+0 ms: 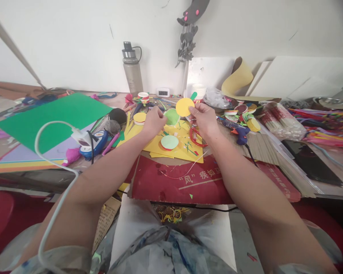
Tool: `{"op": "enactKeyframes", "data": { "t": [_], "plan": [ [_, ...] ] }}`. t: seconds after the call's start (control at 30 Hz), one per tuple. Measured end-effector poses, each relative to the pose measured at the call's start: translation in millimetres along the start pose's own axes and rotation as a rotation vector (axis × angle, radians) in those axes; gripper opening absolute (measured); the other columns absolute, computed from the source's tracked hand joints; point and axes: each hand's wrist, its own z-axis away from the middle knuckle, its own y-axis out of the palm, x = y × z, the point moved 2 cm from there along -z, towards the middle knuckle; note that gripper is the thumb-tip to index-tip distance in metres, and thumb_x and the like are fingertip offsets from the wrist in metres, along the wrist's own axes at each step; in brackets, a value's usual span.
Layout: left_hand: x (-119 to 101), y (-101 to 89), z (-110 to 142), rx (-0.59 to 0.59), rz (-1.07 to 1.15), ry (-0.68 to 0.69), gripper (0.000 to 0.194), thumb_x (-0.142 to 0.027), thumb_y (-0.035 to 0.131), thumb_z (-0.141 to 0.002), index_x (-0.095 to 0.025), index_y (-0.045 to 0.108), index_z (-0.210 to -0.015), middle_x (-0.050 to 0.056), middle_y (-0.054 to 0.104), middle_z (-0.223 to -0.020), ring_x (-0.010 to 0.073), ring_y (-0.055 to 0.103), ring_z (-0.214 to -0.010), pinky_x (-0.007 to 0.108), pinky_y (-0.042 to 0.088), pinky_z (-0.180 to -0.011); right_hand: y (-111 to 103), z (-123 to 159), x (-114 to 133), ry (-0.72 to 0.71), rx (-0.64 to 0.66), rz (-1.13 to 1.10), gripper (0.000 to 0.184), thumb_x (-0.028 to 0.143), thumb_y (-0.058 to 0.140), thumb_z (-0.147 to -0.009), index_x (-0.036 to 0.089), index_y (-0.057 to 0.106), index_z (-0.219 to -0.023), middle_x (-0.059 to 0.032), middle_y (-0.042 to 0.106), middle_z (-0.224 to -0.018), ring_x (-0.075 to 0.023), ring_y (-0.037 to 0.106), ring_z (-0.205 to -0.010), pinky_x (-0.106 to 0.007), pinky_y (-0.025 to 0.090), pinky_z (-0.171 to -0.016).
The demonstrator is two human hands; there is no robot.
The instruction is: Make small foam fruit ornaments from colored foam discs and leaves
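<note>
My right hand [205,118] pinches the edge of a yellow paper disc [184,107], held up above the work area. A small green strip [193,96] shows behind the disc's upper edge. To its left, my left hand [155,121] has its fingers pressed together at the edge of a green disc [172,117]; whether they grip it, I cannot tell. Below both hands, a pale green round piece with a red rim [169,142] lies on yellow paper sheets [188,153] among coloured scraps. A yellow-topped round piece [140,118] sits beside my left hand.
Red cardboard [165,186] lies at the front edge. A glue gun [241,134], a phone [311,160] and bundled sticks [284,121] are on the right. Left are a green sheet [54,118] and a blue device with a white cable [93,144]. A bottle [133,74] stands behind.
</note>
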Motion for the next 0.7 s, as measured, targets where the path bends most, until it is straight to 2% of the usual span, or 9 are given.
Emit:
{"op": "enactKeyframes", "data": {
  "t": [0.07,0.13,0.3,0.4,0.5,0.6,0.7],
  "plan": [
    [3,2.3,0,0.031,0.212,-0.094,0.028,-0.006,0.065,-0.082,-0.021,0.049,-0.1,-0.002,0.059,-0.079,0.0145,0.064,-0.065,0.031,0.056,-0.067,-1,1,1,0.011,-0.013,-0.025,0.022,0.034,0.078,-0.086,0.022,0.062,-0.079,0.0026,0.059,-0.072,-0.0117,0.057,-0.064,-0.025,0.049,-0.054],
    [2,4.9,0,0.056,0.404,-0.173,0.035,-0.002,0.062,-0.083,-0.021,0.047,-0.107,-0.004,0.059,-0.077,0.0138,0.066,-0.062,0.034,0.06,-0.071,0,3,2,0.022,-0.006,-0.071,0.019,0.032,0.077,-0.086,0.022,0.062,-0.079,0.0029,0.061,-0.075,-0.0111,0.057,-0.067,-0.025,0.051,-0.059],
    [-5,11.1,3,0.094,0.723,-0.318,0.028,0.002,0.065,-0.085,-0.019,0.048,-0.093,-0.003,0.065,-0.072,0.012,0.07,-0.066,0.036,0.063,-0.086,9,14,1,0.036,0.135,-0.162,0.028,0.041,0.085,-0.079,0.024,0.064,-0.084,0.0013,0.072,-0.091,-0.0133,0.066,-0.084,-0.031,0.059,-0.078],
    [-9,15.5,8,0.199,0.844,-0.306,0.026,-0.004,0.075,-0.082,-0.016,0.054,-0.091,0.001,0.07,-0.075,0.0141,0.074,-0.074,0.036,0.062,-0.092,15,18,-3,0.021,0.193,-0.175,0.04,0.051,0.09,-0.07,0.024,0.065,-0.084,0.001,0.073,-0.091,-0.0148,0.068,-0.086,-0.034,0.06,-0.082],
    [-9,19.4,13,0.335,0.857,-0.285,0.023,-0.013,0.08,-0.081,-0.013,0.062,-0.096,0.007,0.074,-0.08,0.0182,0.076,-0.077,0.04,0.061,-0.093,14,14,-9,-0.008,0.178,-0.186,0.047,0.058,0.091,-0.066,0.024,0.065,-0.086,0.0013,0.073,-0.089,-0.0152,0.068,-0.083,-0.035,0.06,-0.082],
    [-9,20.5,15,0.429,0.876,-0.244,0.024,-0.017,0.077,-0.082,-0.014,0.066,-0.102,0.009,0.077,-0.09,0.0209,0.077,-0.082,0.042,0.061,-0.092,8,6,-13,-0.025,0.13,-0.173,0.045,0.058,0.089,-0.069,0.025,0.064,-0.086,0.0007,0.073,-0.09,-0.0157,0.067,-0.082,-0.034,0.06,-0.078],
    [-7,17.4,12,0.426,0.938,-0.2,0.021,-0.025,0.073,-0.086,-0.016,0.067,-0.104,0.01,0.079,-0.103,0.0228,0.077,-0.092,0.044,0.061,-0.093,2,0,-13,-0.045,0.116,-0.109,0.04,0.055,0.086,-0.075,0.025,0.061,-0.083,0.0003,0.071,-0.089,-0.0164,0.067,-0.083,-0.033,0.059,-0.074]
  ]
}}
